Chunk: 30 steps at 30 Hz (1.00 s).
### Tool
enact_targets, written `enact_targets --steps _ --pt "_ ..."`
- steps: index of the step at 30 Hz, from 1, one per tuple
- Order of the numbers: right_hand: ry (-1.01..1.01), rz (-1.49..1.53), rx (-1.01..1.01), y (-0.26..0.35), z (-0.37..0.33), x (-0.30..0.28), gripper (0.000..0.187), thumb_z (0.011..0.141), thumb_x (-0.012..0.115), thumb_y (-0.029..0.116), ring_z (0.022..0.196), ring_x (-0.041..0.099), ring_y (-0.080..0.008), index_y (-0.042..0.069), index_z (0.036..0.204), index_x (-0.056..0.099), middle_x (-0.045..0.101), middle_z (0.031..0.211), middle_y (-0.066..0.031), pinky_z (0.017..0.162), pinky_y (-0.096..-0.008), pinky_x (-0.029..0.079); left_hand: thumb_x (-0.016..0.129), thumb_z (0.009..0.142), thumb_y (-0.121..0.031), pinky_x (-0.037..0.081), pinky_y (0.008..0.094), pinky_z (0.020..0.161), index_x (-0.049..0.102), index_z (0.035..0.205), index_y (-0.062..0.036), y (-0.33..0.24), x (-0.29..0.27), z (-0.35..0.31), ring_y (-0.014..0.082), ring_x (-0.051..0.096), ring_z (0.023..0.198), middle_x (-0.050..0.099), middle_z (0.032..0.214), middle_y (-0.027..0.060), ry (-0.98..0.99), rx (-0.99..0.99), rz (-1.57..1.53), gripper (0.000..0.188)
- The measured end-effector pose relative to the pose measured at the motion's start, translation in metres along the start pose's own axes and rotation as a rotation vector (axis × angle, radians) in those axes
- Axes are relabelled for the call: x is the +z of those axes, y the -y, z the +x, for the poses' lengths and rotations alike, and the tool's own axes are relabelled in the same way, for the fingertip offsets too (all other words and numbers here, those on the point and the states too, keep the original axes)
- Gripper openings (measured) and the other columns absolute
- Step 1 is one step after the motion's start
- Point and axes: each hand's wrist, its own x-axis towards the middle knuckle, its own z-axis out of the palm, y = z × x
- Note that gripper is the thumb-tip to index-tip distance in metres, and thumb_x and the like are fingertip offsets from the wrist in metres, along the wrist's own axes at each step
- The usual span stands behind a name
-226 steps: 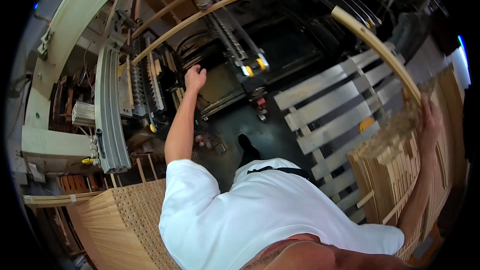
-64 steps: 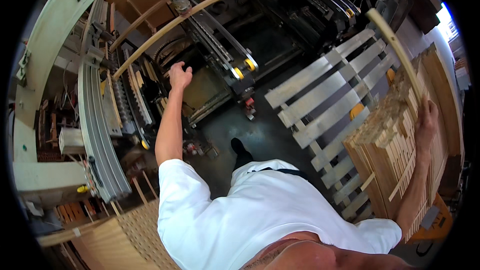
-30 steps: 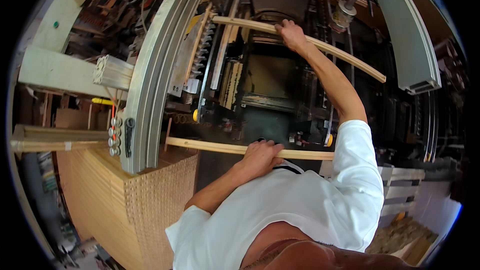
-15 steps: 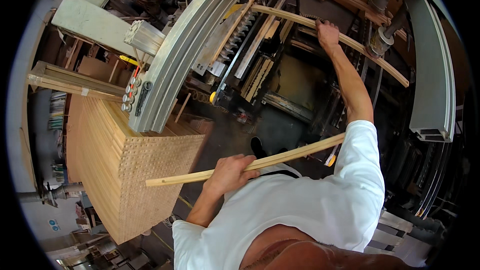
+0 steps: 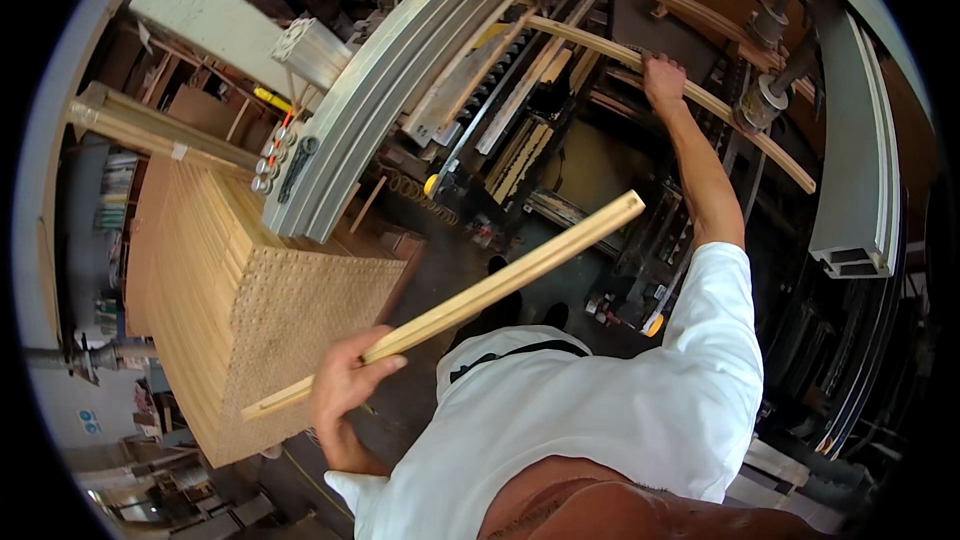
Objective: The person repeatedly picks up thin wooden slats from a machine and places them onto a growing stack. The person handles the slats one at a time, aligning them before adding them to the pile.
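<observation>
Holding a long, straight, pale wooden strip (image 5: 470, 297) in the left hand (image 5: 345, 374).
Clamping on it, slanting it from lower left to mid-frame; resting the right hand (image 5: 664, 81) on a curved, pale wooden bar (image 5: 712, 106), upper right, unable to tell whether clamped.

Strip 1 (image 5: 500, 280): pale wood, grooved lengthwise, held aslant, lower left to just right of centre. Strip 2 (image 5: 710, 104): pale wood, bowed, upper right, sloping down rightward.
</observation>
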Motion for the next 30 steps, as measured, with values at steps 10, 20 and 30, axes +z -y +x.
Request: enact_targets --steps 10,20,30 --pt "0.101 0.005 -0.032 0.01 0.013 -0.002 0.022 0.093 0.052 0.017 0.1 0.069 -0.0378 0.01 0.107 0.067 0.071 0.101 -0.0189 0.082 -0.0526 0.055 0.079 0.081 -0.018 0.049 0.0289 0.081 0.07 0.111 0.0033 0.062 -0.09 -0.146 0.0121 0.061 0.088 0.07 0.094 0.0041 -0.569 -0.249 -0.115 0.038" --pt "-0.149 0.8 -0.132 0.107 -0.051 -0.059 0.043 0.101 0.058 0.025 0.113 0.06 -0.035 -0.001 0.135 0.056 0.062 0.125 -0.0197 0.099 -0.0421 0.048 0.07 0.094 -0.032 0.05 0.0274 0.064 0.066 0.114 0.0008 0.161 -0.207 -0.2 0.0105 0.061 0.071 0.065 0.081 0.0035 -0.896 -0.212 -0.413 0.039" --pt "0.083 1.234 -0.073 0.273 -0.221 -0.112 0.035 0.095 0.065 0.009 0.101 0.064 -0.0185 -0.002 0.128 0.06 0.066 0.115 -0.0124 0.09 -0.0304 0.051 0.071 0.085 -0.031 0.051 0.0351 0.056 0.069 0.093 0.0141 0.232 -0.39 0.024 0.023 0.068 0.066 0.071 0.084 0.0186 -0.928 -0.474 -0.082 0.046"
